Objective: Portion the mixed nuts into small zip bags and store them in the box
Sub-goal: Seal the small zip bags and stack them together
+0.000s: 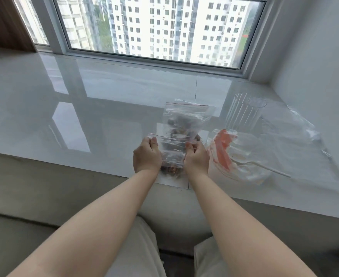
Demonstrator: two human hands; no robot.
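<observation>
I hold a small clear zip bag [172, 150] with a red seal line upright over the near edge of the white sill; dark mixed nuts fill its lower part. My left hand [147, 155] pinches its left top corner and my right hand [196, 156] pinches its right top corner. Just behind it lies another zip bag [186, 116] holding nuts, flat on the sill. A clear ribbed plastic box [244, 113] stands to the right of that bag.
A large clear bag with red print [234, 154] lies at the right with a white plastic spoon [264, 166] on it. More crumpled clear plastic [304, 132] is at the far right. The glossy white sill [84, 108] stretches left below the window.
</observation>
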